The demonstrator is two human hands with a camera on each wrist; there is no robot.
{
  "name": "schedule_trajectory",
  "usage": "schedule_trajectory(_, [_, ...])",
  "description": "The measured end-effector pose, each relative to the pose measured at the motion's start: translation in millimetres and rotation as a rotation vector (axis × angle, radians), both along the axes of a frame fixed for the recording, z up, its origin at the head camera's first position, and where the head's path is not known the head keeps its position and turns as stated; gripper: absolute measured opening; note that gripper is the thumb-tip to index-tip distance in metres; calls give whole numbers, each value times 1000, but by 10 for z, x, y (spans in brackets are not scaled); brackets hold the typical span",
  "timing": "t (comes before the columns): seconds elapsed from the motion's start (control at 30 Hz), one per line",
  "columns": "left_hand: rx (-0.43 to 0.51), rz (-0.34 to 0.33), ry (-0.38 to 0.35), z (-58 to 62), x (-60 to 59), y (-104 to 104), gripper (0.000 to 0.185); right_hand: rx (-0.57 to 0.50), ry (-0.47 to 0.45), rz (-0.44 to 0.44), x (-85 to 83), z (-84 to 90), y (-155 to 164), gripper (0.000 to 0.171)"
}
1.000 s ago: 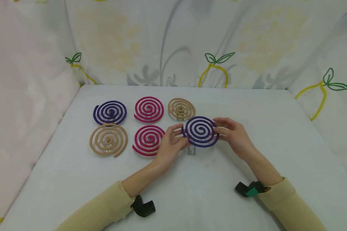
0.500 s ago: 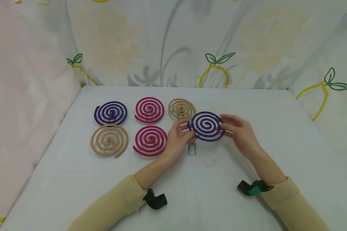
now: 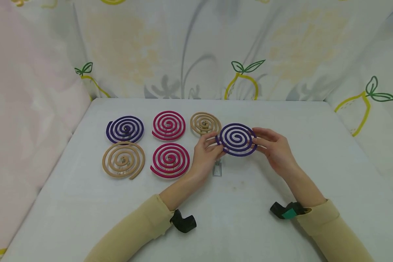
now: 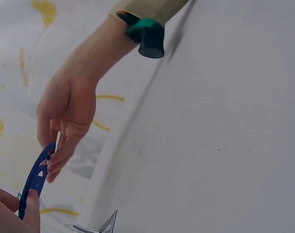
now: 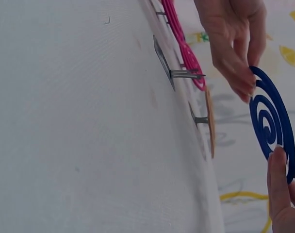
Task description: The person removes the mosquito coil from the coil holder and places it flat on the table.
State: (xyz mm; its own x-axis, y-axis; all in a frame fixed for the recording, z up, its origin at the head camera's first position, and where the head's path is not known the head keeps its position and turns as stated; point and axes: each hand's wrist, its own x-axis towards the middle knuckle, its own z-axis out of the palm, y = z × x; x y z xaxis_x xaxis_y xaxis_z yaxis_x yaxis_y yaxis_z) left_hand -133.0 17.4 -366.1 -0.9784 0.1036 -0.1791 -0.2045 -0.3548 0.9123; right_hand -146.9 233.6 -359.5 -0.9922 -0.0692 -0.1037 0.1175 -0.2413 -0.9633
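Six mosquito coils are seen from the head view, and one of them, a purple coil [image 3: 237, 139], is held up off the white counter [image 3: 249, 203] between both hands. Its left edge is pinched by the curled fingers of the left hand [image 3: 207, 154], and its right edge is gripped by the right hand [image 3: 273, 148]. Just below it a small metal stand [image 3: 217, 169] sits bare on the counter. The other five are laid out in two rows to the left: another purple coil [image 3: 124, 129], a pink coil [image 3: 168, 125] and a small tan coil [image 3: 205, 123] at the back, then a big tan coil [image 3: 123, 159] and a second pink coil [image 3: 170, 160] in front.

From the left wrist, the held coil [image 4: 36, 177] is seen edge-on, clamped by the right hand [image 4: 65, 116] from above, with a left thumb [image 4: 31, 206] pressed on its lower rim. A corner of the metal stand [image 4: 101, 227] is caught at the bottom.

From the right wrist, the coil [image 5: 271, 124] is seen well clear of the counter, pinched by the left fingers [image 5: 239, 77] at the top and the right thumb [image 5: 278, 174] below. The empty stand [image 5: 172, 68] is seen sticking out of the counter nearby.
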Motion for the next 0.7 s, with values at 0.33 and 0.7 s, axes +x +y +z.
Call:
schedule_trajectory(0.33, [16, 49, 2, 22, -184, 112, 46, 62, -4, -44, -104, 68, 15, 29])
schedule_trajectory(0.7, [93, 153, -1, 75, -414, 257, 48, -31, 19, -126, -322, 97, 8, 21])
